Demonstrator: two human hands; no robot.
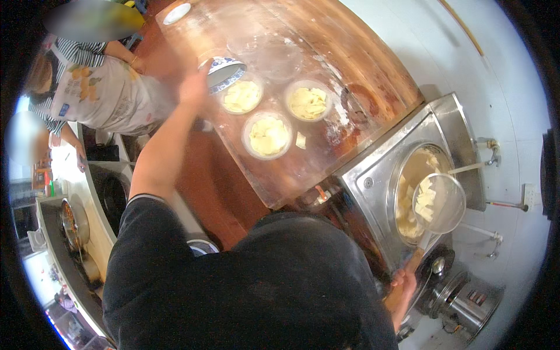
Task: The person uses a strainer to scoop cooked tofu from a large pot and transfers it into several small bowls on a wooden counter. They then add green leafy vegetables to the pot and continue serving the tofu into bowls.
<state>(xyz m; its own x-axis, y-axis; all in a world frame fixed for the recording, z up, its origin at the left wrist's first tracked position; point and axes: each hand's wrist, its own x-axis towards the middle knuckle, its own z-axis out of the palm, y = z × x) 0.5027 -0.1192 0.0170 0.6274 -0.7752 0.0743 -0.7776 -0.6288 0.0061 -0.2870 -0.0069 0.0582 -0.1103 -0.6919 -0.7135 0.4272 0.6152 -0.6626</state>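
My left hand [195, 87], blurred, grips a blue-and-white patterned bowl [228, 71] tilted on its side. That bowl hangs partly over a clear bowl of pale flat pieces [243, 97], which look like noodle sheets. Two more such bowls [267, 134] [309, 101] stand close by on the wooden table [302, 170]. A loose pale square [301, 140] lies beside them. My right hand [404, 282] is closed around the wooden handle of a mesh strainer [450, 201]. Pale pieces rest in the strainer, held above a round pot of cloudy liquid [409, 175].
The pot sits in a steel stove unit [380, 164] against the wall, below taps [492, 144]. A steel drum [472, 302] stands at lower right. A person in an apron [105, 94] is at the table's left. A white dish [176, 14] lies at its far corner.
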